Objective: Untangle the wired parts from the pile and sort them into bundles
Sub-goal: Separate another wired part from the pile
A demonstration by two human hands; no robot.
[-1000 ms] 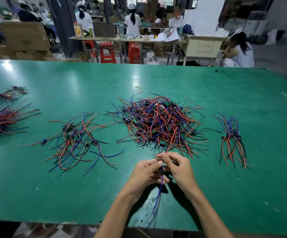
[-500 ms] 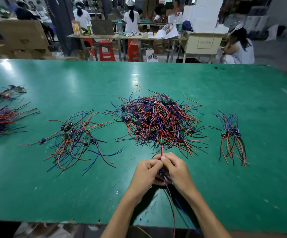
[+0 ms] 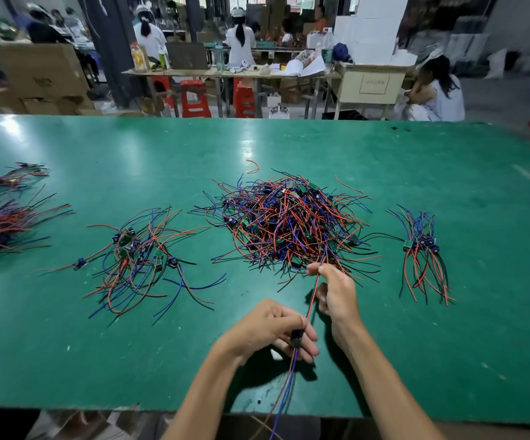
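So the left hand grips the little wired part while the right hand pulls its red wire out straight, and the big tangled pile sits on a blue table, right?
Nearly. The table is green, not blue, as the head view shows. The rest stands: the left hand grips the little wired part, the right hand pulls its red wire out straight, and the big tangled pile sits on that table.

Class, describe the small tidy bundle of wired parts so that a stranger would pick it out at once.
Start at the green table and find the big tangled pile at its middle. The bundle lies alone to the pile's right. Unlike the loose spread on the left, its wires run nearly parallel.
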